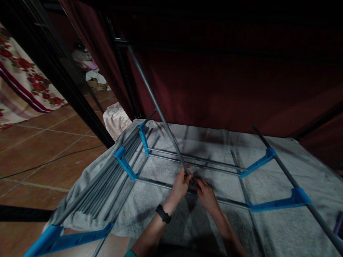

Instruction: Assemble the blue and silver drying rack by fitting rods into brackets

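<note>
My left hand [181, 185], with a dark band on the wrist, is closed around the lower end of a long grey metal tube [154, 96]. The tube slants up and away to the left, above the bed. Close beside that end, my right hand [207, 196] has its fingers pinched together; whatever they hold is hidden. Beneath both hands lies a frame of grey tubes joined by blue plastic brackets. One bracket [125, 166] is at the left and another [281, 200] at the right, with a crossbar [230, 202] passing under my hands.
Several loose grey tubes [107, 182] lie side by side at the left on a grey blanket [203, 228]. A dark red curtain [227, 89] hangs behind. A black post [66, 85] rises at the left, beyond which are a tiled floor [50, 142] and a floral cloth [29, 75].
</note>
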Action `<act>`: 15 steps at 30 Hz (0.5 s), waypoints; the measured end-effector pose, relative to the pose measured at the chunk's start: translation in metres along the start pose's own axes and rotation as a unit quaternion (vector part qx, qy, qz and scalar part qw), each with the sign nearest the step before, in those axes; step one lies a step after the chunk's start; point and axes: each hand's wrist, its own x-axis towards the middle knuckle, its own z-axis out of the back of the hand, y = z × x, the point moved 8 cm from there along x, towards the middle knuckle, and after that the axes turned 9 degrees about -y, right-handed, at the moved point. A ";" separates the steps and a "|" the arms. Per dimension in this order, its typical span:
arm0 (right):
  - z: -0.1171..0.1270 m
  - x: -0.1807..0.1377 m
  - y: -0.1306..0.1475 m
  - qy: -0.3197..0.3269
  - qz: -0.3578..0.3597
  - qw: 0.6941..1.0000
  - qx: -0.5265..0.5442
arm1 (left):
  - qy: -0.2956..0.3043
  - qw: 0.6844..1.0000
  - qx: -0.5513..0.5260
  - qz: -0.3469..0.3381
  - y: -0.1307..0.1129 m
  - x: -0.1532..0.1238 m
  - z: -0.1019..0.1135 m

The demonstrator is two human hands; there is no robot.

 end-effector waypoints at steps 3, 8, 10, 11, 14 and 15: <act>0.008 0.002 -0.012 -0.024 -0.016 0.999 0.017 | -0.016 0.998 0.052 -0.029 -0.007 0.008 0.016; 0.029 0.004 -0.029 -0.066 -0.032 0.996 0.060 | -0.043 0.990 0.118 -0.070 -0.019 0.020 0.048; 0.039 0.004 -0.034 -0.088 -0.042 0.993 0.068 | -0.040 0.983 0.152 -0.092 -0.022 0.024 0.058; 0.044 0.004 -0.036 -0.095 -0.047 0.992 0.072 | -0.037 0.978 0.177 -0.103 -0.022 0.026 0.062; 0.056 0.006 -0.039 -0.114 -0.059 0.987 0.095 | -0.033 0.955 0.261 -0.135 -0.022 0.030 0.074; 0.060 0.007 -0.040 -0.123 -0.064 0.985 0.107 | -0.033 0.946 0.288 -0.143 -0.022 0.031 0.078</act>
